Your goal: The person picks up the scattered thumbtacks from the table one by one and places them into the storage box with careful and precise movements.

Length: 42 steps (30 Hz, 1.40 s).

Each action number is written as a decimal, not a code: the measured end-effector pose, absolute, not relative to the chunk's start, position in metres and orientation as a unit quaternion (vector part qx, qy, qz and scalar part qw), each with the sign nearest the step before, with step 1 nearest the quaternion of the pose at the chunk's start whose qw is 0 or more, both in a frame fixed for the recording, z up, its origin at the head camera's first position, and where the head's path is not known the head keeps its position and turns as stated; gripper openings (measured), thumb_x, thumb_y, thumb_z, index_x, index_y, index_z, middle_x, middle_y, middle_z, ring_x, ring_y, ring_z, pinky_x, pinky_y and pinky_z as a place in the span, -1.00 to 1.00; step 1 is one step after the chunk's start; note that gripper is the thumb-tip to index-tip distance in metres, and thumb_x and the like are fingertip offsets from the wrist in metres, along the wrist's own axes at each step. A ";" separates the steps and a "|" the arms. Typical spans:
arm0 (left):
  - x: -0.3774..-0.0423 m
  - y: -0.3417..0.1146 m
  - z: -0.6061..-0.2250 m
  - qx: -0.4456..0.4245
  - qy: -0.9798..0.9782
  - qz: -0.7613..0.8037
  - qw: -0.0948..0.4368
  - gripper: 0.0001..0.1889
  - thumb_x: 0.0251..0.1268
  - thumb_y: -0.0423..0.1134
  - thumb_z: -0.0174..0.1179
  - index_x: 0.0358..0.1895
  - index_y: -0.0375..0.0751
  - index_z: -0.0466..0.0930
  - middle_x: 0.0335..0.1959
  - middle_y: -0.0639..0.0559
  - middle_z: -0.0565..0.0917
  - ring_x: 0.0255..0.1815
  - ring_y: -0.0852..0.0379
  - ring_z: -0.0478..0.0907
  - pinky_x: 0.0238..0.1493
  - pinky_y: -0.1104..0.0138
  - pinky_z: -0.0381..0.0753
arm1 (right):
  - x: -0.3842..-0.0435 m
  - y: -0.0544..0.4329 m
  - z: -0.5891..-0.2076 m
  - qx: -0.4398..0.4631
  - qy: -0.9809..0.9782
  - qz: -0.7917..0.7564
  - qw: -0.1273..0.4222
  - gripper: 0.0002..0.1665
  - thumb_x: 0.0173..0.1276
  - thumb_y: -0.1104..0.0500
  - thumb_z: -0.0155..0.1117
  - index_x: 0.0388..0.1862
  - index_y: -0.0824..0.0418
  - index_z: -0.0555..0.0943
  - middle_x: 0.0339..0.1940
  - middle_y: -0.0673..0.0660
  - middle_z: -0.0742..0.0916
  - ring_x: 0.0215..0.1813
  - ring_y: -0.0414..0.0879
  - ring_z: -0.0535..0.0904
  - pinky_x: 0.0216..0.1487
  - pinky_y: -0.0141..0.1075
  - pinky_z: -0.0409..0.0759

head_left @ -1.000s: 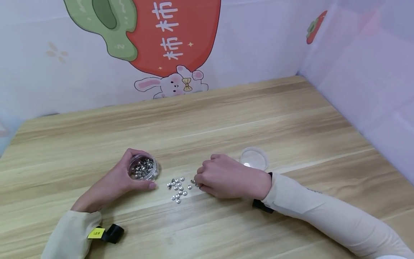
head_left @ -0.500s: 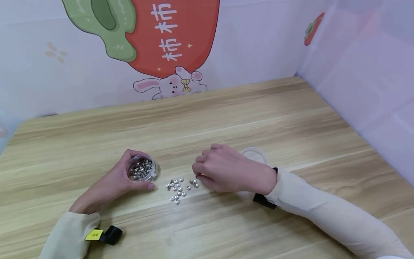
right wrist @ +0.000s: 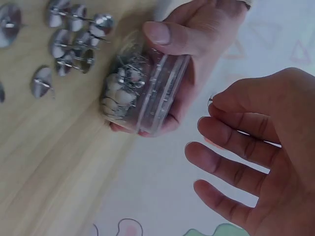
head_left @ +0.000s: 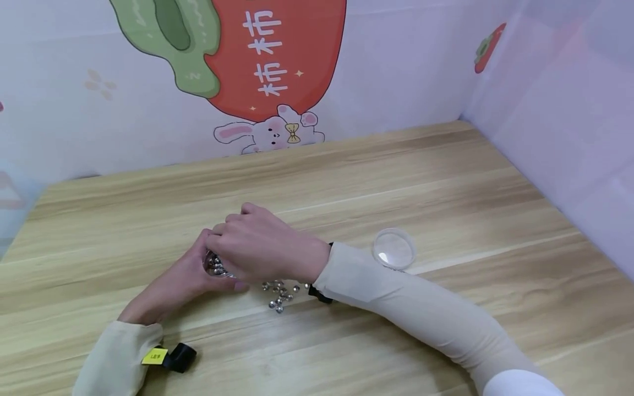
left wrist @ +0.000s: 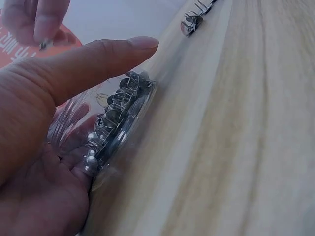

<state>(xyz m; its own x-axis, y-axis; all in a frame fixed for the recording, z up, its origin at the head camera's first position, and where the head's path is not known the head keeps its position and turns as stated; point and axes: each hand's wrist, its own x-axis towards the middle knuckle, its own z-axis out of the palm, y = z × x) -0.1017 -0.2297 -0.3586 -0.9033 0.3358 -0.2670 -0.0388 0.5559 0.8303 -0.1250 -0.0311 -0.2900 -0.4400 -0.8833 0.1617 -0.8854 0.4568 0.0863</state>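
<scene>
My left hand (head_left: 190, 272) grips a clear round plastic jar (right wrist: 160, 91), fingers and thumb around its side. Silver thumbtacks (left wrist: 115, 115) fill the lower part of the jar, which rests near the tabletop with its mouth tipped. In the head view my right hand (head_left: 267, 247) is over the jar and hides most of its opening. Thumb and index finger pinch a thumbtack (left wrist: 45, 44), of which only a small part shows; the other fingers are loosely bent. Several loose thumbtacks (head_left: 279, 309) lie just right of the jar, partly covered by my right hand.
A clear round lid (head_left: 396, 247) lies on the wooden table (head_left: 371, 181) beyond my right forearm. Printed wall cloth (head_left: 396, 66) stands behind the table and along its right side. A black strap end (head_left: 180, 357) hangs by my left cuff.
My right hand has moved left from the loose thumbtacks to over the jar, pinching a thumbtack. The lid is uncovered again. My left hand keeps its grip on the jar; the head view shifted slightly.
</scene>
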 end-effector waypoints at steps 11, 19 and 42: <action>-0.102 -0.231 -0.356 0.096 0.856 0.469 0.196 0.12 0.02 0.01 0.46 0.54 0.14 -0.19 0.55 -0.01 0.06 0.55 -0.14 -0.08 0.41 -0.28 0.00 | -0.128 -0.032 -0.294 0.494 -0.867 0.017 0.057 0.33 0.05 -0.55 0.22 0.61 -0.10 -0.19 0.62 0.09 0.08 0.58 0.12 0.05 0.54 0.13 -0.02; -0.104 -0.233 -0.358 0.113 0.856 0.464 0.195 -0.12 0.10 0.04 0.41 0.44 0.17 0.06 0.41 0.12 0.30 0.48 -0.03 0.15 0.36 -0.14 0.19 | -0.125 -0.030 -0.292 0.509 -0.858 -0.008 0.070 0.41 0.00 -0.62 0.16 0.60 -0.09 -0.28 0.64 0.07 -0.06 0.64 0.06 -0.13 0.57 0.14 -0.17; -0.100 -0.228 -0.358 0.087 0.860 0.467 0.189 -0.09 -0.14 -0.02 0.55 0.26 0.01 0.12 0.28 -0.05 0.37 0.36 -0.13 0.29 0.35 -0.17 0.20 | -0.118 0.068 -0.297 0.492 -0.870 0.013 -0.016 -0.04 0.18 -0.42 0.26 0.46 -0.03 0.30 0.33 -0.02 0.55 0.39 -0.05 0.38 0.50 0.00 0.18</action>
